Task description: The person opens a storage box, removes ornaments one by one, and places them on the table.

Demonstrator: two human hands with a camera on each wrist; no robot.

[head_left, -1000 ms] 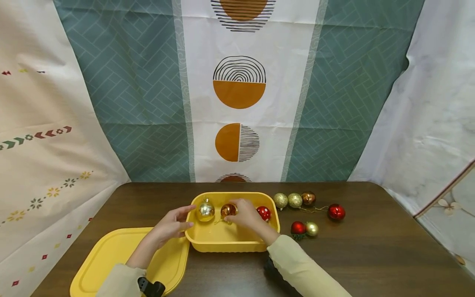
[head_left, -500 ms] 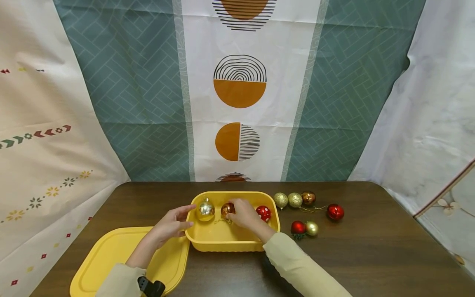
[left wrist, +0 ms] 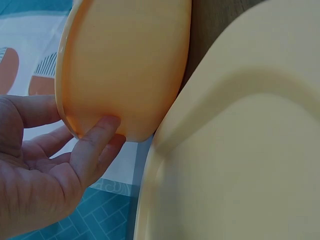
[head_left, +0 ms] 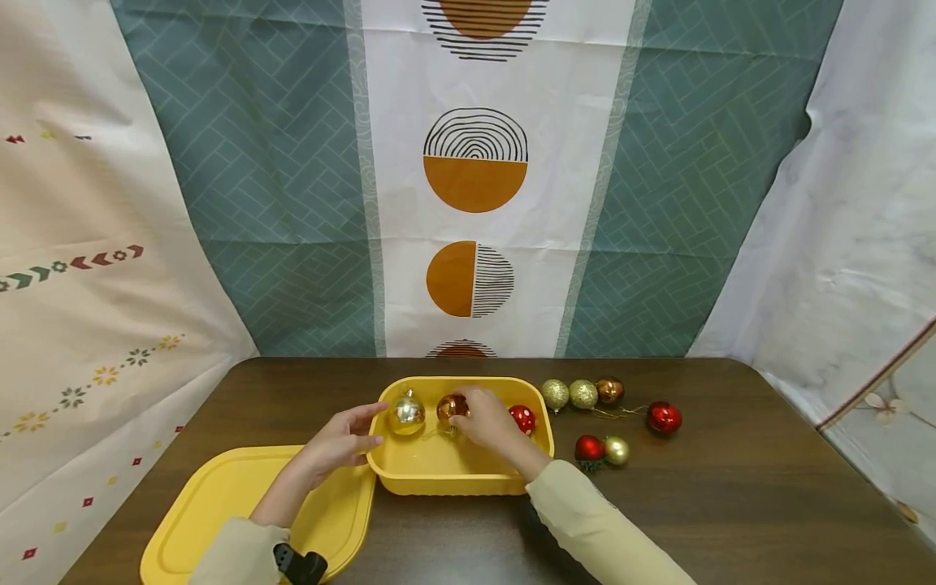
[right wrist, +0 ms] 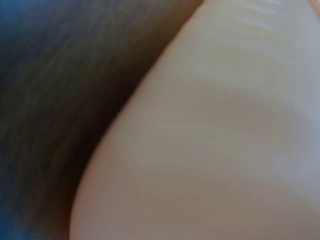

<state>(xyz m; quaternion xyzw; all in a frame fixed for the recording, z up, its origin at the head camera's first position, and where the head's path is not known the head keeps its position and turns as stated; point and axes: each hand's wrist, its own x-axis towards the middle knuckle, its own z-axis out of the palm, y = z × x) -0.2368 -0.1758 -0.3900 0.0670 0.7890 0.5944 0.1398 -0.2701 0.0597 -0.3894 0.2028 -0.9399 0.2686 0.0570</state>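
A yellow plastic box (head_left: pixel 453 486) stands on the dark table in the head view. Inside it, my right hand (head_left: pixel 491 424) holds a shiny copper bauble (head_left: pixel 448 411) with a gold cord near its floor; the hand hides part of the bauble. A gold bauble (head_left: pixel 406 416) sits at the box's left end, a red bauble with white dots (head_left: pixel 522 418) at its right. My left hand (head_left: pixel 340 443) holds the left end of the box. In the left wrist view, one finger reaches the rim and another digit presses the outer wall (left wrist: pixel 125 60).
The yellow lid (head_left: pixel 212 508) lies left of the box, under my left forearm. Right of the box are two glittery gold baubles (head_left: pixel 582 394), a copper one (head_left: pixel 610 390), a red one (head_left: pixel 664 418), and a small red (head_left: pixel 588 448) and gold (head_left: pixel 617 450) pair. Patterned cloth hangs behind.
My right hand shifts slightly inside the box, keeping its hold on the copper bauble. The left hand stays at the box's left end.
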